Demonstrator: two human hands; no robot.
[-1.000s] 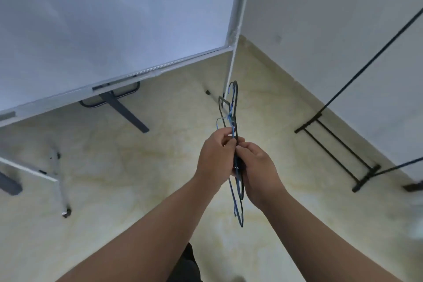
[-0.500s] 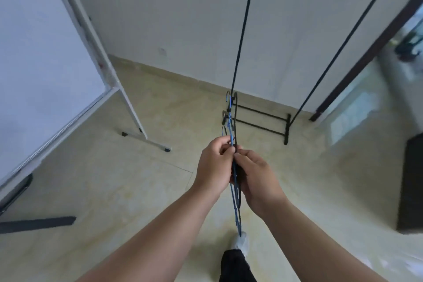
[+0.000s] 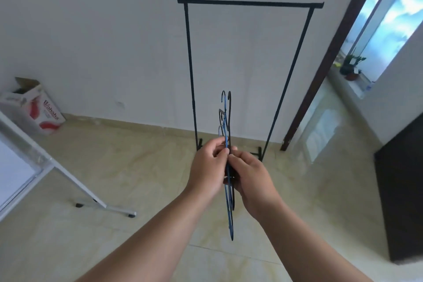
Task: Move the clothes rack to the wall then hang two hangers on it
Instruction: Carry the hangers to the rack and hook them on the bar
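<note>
A black metal clothes rack (image 3: 249,3) stands against the white wall ahead of me, its top bar bare. I hold a thin bundle of wire hangers (image 3: 226,119), blue and black, edge-on in front of my chest, their hooks pointing up. My left hand (image 3: 207,167) pinches the bundle from the left with thumb and fingers. My right hand (image 3: 253,177) grips it from the right at the same height. The lower ends of the hangers stick out below my hands. The hands are well below the rack's bar and in front of its feet.
A whiteboard on a grey wheeled stand (image 3: 75,184) fills the left side. A cardboard box (image 3: 32,107) sits by the wall at far left. A dark doorframe (image 3: 332,52) and bright window lie to the right, and a black cabinet (image 3: 402,190) stands at the right edge.
The view has swung right and upward from the whiteboard to face the rack, whose top bar is now visible. Both hands keep the same grip on the hangers.
</note>
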